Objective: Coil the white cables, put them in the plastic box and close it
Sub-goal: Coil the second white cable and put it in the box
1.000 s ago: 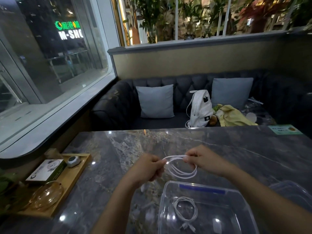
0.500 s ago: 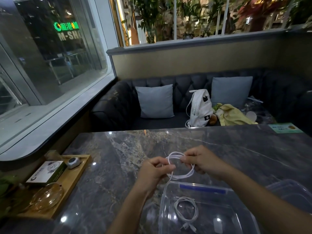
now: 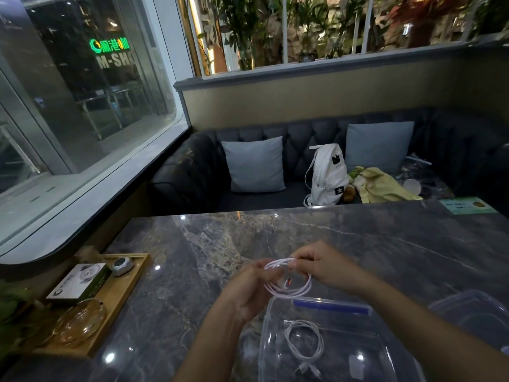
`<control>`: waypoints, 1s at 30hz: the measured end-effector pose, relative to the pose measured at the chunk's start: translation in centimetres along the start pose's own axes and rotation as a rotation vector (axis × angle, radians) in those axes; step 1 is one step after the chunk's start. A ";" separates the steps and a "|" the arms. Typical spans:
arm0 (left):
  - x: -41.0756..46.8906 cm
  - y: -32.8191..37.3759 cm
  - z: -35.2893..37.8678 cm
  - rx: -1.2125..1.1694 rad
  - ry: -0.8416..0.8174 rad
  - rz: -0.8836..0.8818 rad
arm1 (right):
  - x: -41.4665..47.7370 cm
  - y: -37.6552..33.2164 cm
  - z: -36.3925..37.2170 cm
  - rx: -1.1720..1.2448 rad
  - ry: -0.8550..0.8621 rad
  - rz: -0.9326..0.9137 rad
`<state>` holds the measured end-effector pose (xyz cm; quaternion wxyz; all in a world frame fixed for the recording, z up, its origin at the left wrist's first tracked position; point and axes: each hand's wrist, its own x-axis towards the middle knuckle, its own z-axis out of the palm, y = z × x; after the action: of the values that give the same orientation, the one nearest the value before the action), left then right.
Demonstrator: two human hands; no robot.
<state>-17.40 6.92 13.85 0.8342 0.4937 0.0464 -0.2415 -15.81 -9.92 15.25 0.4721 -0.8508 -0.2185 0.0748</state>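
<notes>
Both my hands hold a coiled white cable [image 3: 292, 290] just above the marble table, beyond the far edge of the clear plastic box [image 3: 391, 362]. My left hand [image 3: 248, 288] grips the coil's left side with curled fingers. My right hand [image 3: 322, 266] pinches the top of the loops. The coil hangs down between the two hands. A second coiled white cable [image 3: 304, 343] lies inside the open box, its plug ends toward the near side. A blue strip runs along the box's far rim.
The clear lid [image 3: 473, 318] lies to the right of the box. A wooden tray [image 3: 110, 299] at the table's left edge carries a small carton, a glass dish and a round gadget. A sofa with cushions and a white backpack [image 3: 327, 175] stands behind the table.
My hands have drawn closer together and the cable's loops have tightened into a smaller coil. The camera has shifted slightly.
</notes>
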 end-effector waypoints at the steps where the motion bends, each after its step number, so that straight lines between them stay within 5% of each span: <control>1: 0.1 -0.2 -0.3 0.064 0.039 0.047 | -0.1 0.2 -0.1 0.008 -0.001 0.008; 3: -0.1 -0.5 -1.1 0.388 0.101 0.154 | -0.3 0.5 -0.4 0.048 -0.001 0.021; 7: -1.1 -0.8 -2.2 1.169 -0.075 0.396 | -0.5 1.0 -1.4 0.168 0.012 0.063; 11: -1.3 -0.3 -2.1 1.284 -0.062 0.519 | -0.9 1.1 -1.9 0.143 -0.012 0.046; 13: -1.1 -0.2 -2.0 1.409 0.089 0.595 | -1.0 0.9 -2.0 0.089 0.001 -0.006; 17: -0.8 -0.5 -1.5 1.086 0.336 0.492 | -1.0 0.7 -2.4 -0.199 0.029 -0.212; 19: -0.7 -0.7 -1.1 0.812 0.361 0.397 | -1.0 0.5 -2.4 -0.475 0.175 -0.342; 22: -0.5 -0.7 -0.5 0.367 0.217 0.198 | -0.9 0.3 -2.0 -0.747 0.375 -0.545; 26: -0.9 0.1 -1.2 -0.204 -0.009 0.058 | -1.4 1.3 -1.2 -0.825 0.495 -0.656; 30: -0.9 0.3 -0.8 -0.098 0.076 0.102 | -2.2 1.7 -0.9 -0.823 0.496 -0.588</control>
<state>-17.98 8.05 13.93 0.8663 0.4626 0.0648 -0.1773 -16.95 -12.32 14.15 0.1394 -0.8601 -0.3402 -0.3538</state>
